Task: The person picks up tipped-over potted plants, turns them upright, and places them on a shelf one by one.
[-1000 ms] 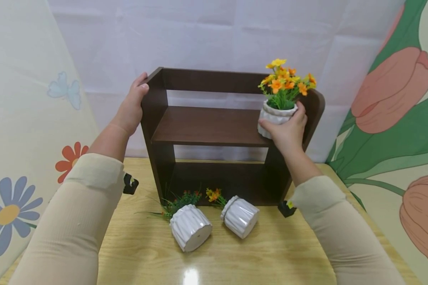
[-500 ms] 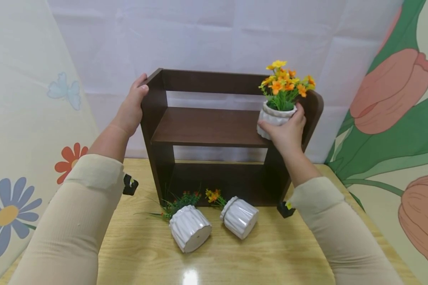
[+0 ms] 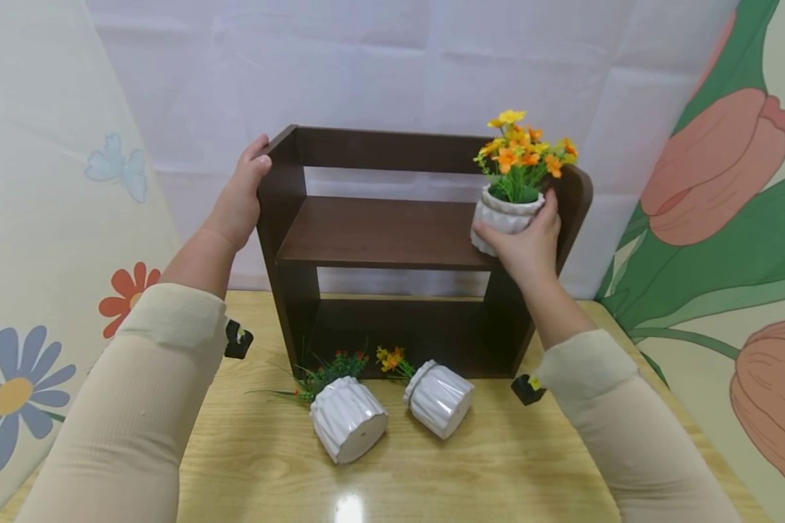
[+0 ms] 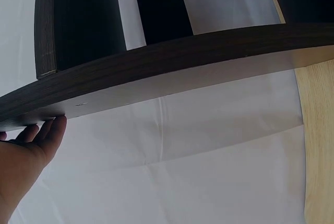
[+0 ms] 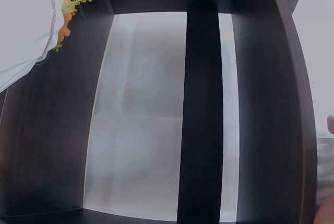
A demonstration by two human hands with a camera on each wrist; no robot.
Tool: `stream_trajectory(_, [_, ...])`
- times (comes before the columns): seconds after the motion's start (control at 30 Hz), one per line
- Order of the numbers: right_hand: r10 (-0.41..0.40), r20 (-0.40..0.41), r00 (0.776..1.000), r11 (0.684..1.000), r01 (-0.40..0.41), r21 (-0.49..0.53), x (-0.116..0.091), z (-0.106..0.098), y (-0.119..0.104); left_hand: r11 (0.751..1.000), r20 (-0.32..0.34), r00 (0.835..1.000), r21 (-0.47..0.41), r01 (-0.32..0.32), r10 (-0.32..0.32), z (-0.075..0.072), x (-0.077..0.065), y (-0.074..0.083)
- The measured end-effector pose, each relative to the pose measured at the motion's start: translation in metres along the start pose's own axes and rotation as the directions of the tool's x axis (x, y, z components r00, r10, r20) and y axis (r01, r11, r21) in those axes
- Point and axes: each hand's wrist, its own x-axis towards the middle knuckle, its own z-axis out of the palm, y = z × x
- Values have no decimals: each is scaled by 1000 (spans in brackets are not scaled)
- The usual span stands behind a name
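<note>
A dark brown two-tier shelf (image 3: 379,232) stands on the wooden table. My left hand (image 3: 237,200) lies against the outer face of its left side panel, near the top; the left wrist view shows straight fingers (image 4: 54,136) touching the panel. With thumb and fingers, my right hand (image 3: 530,243) grips a white ribbed flowerpot (image 3: 497,218) holding yellow and orange artificial flowers (image 3: 520,152). The pot is at the right end of the upper board, close to the right side panel. In the right wrist view only a sliver of the hand (image 5: 325,211) shows.
Two more white flowerpots lie tipped over on the table (image 3: 268,450) before the shelf. The left pot (image 3: 349,421) has green sprigs with red flowers, the right pot (image 3: 440,399) orange ones. A white cloth (image 3: 379,65) hangs behind.
Almost nothing moves. My right forearm shifts very slightly, while both hands, the gripped flowerpot and the two tipped pots keep their places.
</note>
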Motion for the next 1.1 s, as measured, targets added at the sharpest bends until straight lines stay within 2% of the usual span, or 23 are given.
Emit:
stream_trajectory(0.23, [-1, 29, 1000, 1000, 1, -19, -6, -7, 0, 1000, 0, 1000, -8, -4, 4, -1, 0, 1])
stream_trajectory(0.67, [-40, 43, 998, 999, 39, 17, -18, -14, 4, 1000, -4, 1000, -17, 3, -3, 0, -1, 1])
stream_trajectory(0.93, [-15, 81, 997, 1000, 13, 24, -25, -19, 6, 1000, -7, 1000, 2, 13, -13, 1, -1, 1])
stream_trajectory(1.1, [-26, 91, 995, 999, 24, 22, -28, -21, 7, 1000, -2, 1000, -11, 5, -5, 1, 0, 0])
